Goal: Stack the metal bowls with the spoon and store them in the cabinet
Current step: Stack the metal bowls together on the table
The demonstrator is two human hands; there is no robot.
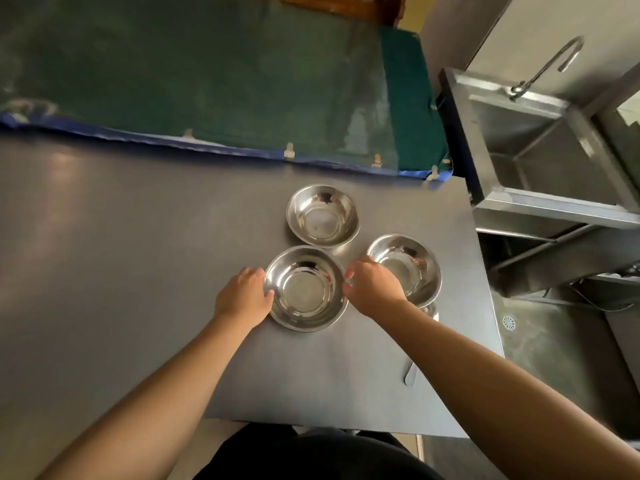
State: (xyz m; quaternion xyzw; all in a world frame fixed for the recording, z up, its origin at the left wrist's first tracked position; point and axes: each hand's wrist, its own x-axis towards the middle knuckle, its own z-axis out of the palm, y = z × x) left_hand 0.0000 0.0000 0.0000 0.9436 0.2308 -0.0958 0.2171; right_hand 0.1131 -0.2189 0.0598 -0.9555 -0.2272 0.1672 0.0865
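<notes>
Three shiny metal bowls stand on the grey table (138,258). The near bowl (304,289) sits between my hands: my left hand (244,297) grips its left rim and my right hand (372,285) holds its right rim. The far bowl (322,216) stands just behind it. The right bowl (412,268) is partly hidden by my right hand. A metal spoon (410,374) lies under my right forearm; only its handle end and a bit of its head show.
A green cloth with a blue edge (242,91) covers the back of the table. To the right stands a steel sink (540,150) with a curved tap (554,60). The table's right edge runs close to the right bowl. No cabinet is in view.
</notes>
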